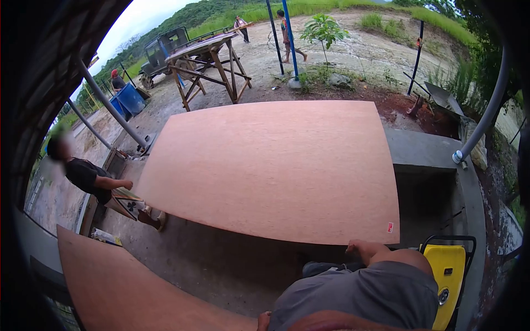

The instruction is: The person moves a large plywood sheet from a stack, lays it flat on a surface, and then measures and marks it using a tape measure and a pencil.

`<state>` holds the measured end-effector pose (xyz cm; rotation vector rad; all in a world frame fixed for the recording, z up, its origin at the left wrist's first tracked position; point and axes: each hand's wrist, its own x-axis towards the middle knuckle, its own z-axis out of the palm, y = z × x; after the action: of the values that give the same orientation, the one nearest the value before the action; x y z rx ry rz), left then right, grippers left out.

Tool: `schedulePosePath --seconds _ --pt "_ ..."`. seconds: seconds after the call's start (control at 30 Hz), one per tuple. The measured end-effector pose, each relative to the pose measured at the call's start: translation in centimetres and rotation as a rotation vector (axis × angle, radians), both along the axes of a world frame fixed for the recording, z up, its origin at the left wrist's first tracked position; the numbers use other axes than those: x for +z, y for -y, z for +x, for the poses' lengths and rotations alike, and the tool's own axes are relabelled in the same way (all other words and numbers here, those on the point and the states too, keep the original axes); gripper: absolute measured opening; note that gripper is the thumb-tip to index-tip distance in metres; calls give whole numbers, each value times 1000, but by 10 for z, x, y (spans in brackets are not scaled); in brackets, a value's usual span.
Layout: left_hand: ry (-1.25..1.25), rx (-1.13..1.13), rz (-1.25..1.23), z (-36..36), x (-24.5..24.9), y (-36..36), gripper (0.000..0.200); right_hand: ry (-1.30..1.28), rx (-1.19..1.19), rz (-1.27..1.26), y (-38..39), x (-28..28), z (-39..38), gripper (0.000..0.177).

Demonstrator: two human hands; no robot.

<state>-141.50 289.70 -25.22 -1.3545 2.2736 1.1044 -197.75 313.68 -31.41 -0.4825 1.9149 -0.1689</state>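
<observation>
While touching near edge of board (270,171), spread flat at centre, seems to steady corner using right hand (361,249) towards five o'clock, with fingers half curled; cannot tell if actually gripping. At six, has left hand (264,321) beside second sheet (138,281), perhaps to control it; too cropped to tell how far open or whether holding. At nine, cannot make out any contact of co-worker's hand (127,184) with board. Cannot see beneath board.

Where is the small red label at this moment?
In the head view, the small red label is on the near right corner of the large board, to the right of the right hand.
</observation>
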Motion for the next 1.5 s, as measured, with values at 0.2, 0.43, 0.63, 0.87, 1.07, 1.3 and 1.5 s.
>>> schedulePosePath --seconds 0.2,0.43,0.63,0.87,1.07,1.3,1.5 --pt "93 283 258 -37 64 71 30 -4 115 -54 167 96 -8 26" --pt "-89 535 350 -95 107 186 28 -37 203 -132 248 119 -49 29" --pt "-94 480 238 -159 155 237 27 -48 230 77 240 105 -69 25" --pt "111 75 249 -132 89 243 38 -80 607 -25 194 16 -66 26" --pt "153 -61 252 -117 97 319 38 -24 -89 195 238 113 7 35" --pt "-109 371 352 -56 117 479 29 -46 -151 110 378 157 75 42" --pt "-37 448 346 27 111 572 23 -434 57 -433 516 230 62 53"
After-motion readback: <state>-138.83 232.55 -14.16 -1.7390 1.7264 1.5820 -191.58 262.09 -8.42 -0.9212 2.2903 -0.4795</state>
